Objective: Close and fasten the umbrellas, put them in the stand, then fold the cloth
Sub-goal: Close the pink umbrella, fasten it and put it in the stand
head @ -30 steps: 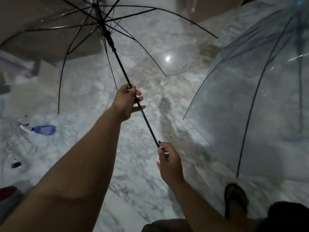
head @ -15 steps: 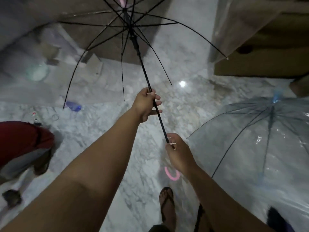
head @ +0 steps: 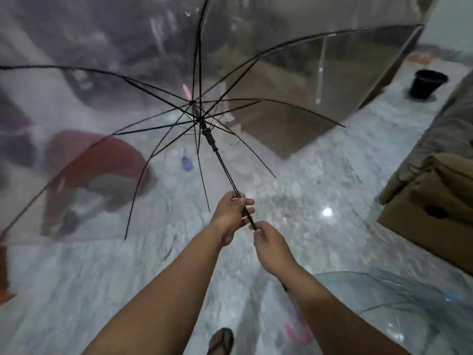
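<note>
Although the open clear umbrella (head: 230,80) looked light, its wide canopy seemed floppy and its thin ribs bendable, so the stiff black shaft (head: 225,170) was judged the place to hold. It was held aloft, tilted away over the marble floor (head: 320,180). Left hand (head: 229,213) fingers were curled round the shaft; right hand (head: 272,248) gripped its lower end, both arms extended forward.

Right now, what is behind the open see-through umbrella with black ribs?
Through the clear umbrella canopy a brown wooden cabinet, a small purple bottle and a red bundle on the marble floor show, all hazy. Details stay blurred.
</note>
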